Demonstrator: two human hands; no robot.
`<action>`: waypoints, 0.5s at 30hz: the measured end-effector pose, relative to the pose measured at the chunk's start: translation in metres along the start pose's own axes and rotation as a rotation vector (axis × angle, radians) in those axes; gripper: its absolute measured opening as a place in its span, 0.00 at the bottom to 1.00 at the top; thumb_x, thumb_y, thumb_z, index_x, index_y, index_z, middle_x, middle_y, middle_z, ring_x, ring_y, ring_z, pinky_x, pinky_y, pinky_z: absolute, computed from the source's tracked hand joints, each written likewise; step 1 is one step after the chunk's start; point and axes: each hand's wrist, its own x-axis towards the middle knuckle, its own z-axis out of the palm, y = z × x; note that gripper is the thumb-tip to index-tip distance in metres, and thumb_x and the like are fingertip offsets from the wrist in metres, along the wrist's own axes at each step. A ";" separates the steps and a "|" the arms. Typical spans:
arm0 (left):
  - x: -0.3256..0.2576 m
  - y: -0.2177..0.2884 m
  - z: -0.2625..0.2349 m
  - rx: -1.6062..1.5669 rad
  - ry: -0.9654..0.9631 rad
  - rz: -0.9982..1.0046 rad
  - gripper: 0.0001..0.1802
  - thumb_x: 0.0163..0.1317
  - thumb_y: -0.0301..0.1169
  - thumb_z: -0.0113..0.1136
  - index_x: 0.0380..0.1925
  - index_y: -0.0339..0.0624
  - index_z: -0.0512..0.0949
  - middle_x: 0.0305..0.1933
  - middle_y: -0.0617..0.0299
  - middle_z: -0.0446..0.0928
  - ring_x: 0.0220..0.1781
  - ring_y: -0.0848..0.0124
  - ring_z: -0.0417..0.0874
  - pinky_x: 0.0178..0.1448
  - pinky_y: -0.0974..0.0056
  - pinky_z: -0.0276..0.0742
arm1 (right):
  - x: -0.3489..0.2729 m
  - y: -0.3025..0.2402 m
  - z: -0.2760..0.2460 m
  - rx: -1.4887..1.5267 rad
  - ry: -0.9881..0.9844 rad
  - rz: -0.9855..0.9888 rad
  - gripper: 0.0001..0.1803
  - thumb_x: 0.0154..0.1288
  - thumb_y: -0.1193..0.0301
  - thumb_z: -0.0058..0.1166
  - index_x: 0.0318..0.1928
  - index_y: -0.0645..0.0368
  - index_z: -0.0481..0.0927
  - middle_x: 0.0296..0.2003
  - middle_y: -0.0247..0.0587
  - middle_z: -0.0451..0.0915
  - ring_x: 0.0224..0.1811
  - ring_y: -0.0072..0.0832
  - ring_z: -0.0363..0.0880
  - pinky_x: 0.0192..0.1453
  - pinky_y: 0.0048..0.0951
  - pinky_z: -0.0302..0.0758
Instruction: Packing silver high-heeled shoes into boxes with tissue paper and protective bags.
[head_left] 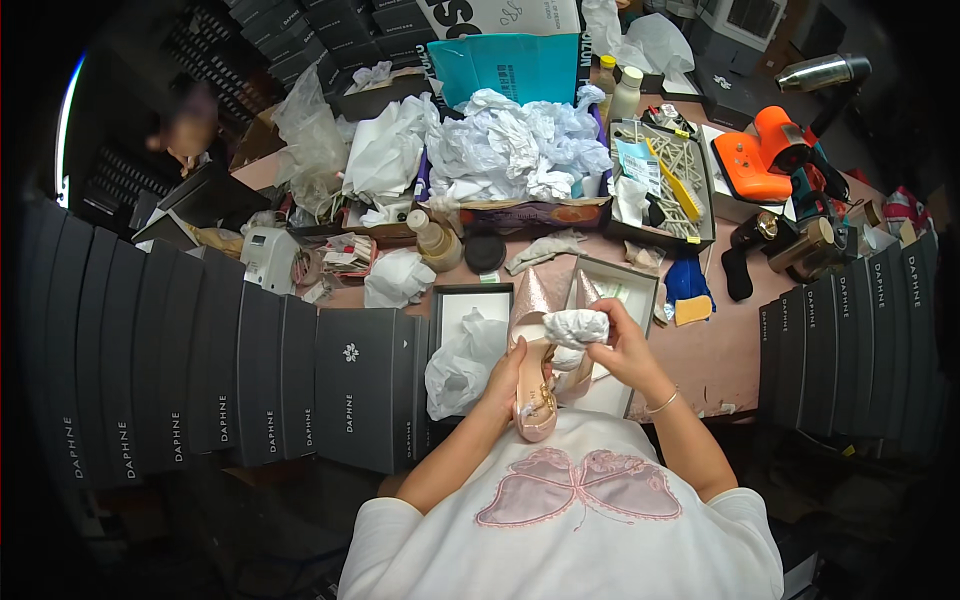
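A pale pink pointed shoe (pixel 530 308) with a glittery toe and a gold-trimmed strap stands in front of my chest, toe pointing away. My left hand (pixel 505 382) is closed round its side. In my right hand (pixel 628 348) is a wad of crumpled white paper (pixel 577 328), gripped by its right end, beside the shoe's opening. A second pink shoe (pixel 588 290) lies just right of the first, over the open grey shoe box (pixel 646 290); the hands and paper partly cover it. White tissue paper (pixel 468 355) fills the other box part (pixel 447 300) at left.
Stacked dark shoe boxes (pixel 365 390) wall the left side, more boxes (pixel 845 340) the right. Behind are a carton of crumpled paper (pixel 520 215), a tray of white sticks (pixel 690 225), bottles (pixel 626 95) and an orange device (pixel 750 175). A blurred person (pixel 190 130) is far left.
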 end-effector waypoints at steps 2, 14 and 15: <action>-0.005 -0.004 0.014 -0.089 0.000 0.073 0.25 0.70 0.50 0.45 0.49 0.38 0.72 0.33 0.56 0.78 0.28 0.68 0.80 0.33 0.64 0.80 | 0.001 -0.013 0.018 -0.086 -0.073 -0.048 0.25 0.53 0.83 0.54 0.53 0.60 0.68 0.43 0.37 0.75 0.44 0.24 0.76 0.50 0.28 0.74; -0.042 -0.009 0.023 -0.026 -0.024 0.164 0.22 0.65 0.48 0.43 0.40 0.42 0.75 0.32 0.60 0.77 0.31 0.71 0.79 0.34 0.66 0.77 | -0.013 -0.021 0.042 -0.480 -0.205 -0.240 0.20 0.53 0.71 0.62 0.49 0.58 0.76 0.41 0.44 0.73 0.43 0.41 0.74 0.48 0.37 0.71; -0.050 -0.006 0.034 -0.057 -0.050 0.094 0.23 0.67 0.50 0.41 0.38 0.42 0.75 0.31 0.62 0.77 0.31 0.71 0.79 0.35 0.67 0.76 | -0.011 -0.014 0.044 -0.611 -0.145 -0.408 0.19 0.53 0.71 0.62 0.46 0.58 0.76 0.41 0.43 0.74 0.44 0.41 0.74 0.47 0.36 0.71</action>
